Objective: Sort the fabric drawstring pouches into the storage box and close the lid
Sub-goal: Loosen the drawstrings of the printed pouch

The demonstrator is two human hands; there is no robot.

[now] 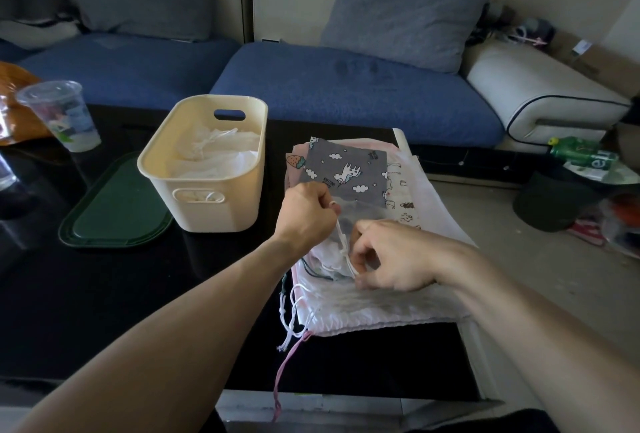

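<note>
Now | both hands point(349, 235) pinch white cord point(343, 242), prob. of sheer pouch point(360, 221) betw. them

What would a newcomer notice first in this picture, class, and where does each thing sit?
Two hands meet in the middle: the left hand and right hand both pinch a white cord over a pile of pouches. Left of them stands a cream box, with its green lid lying flat beside it.

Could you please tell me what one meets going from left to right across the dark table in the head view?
Clear plastic cup → dark green plastic lid lying flat → cream plastic storage box → stack of fabric drawstring pouches topped by a grey unicorn-print pouch.
</note>
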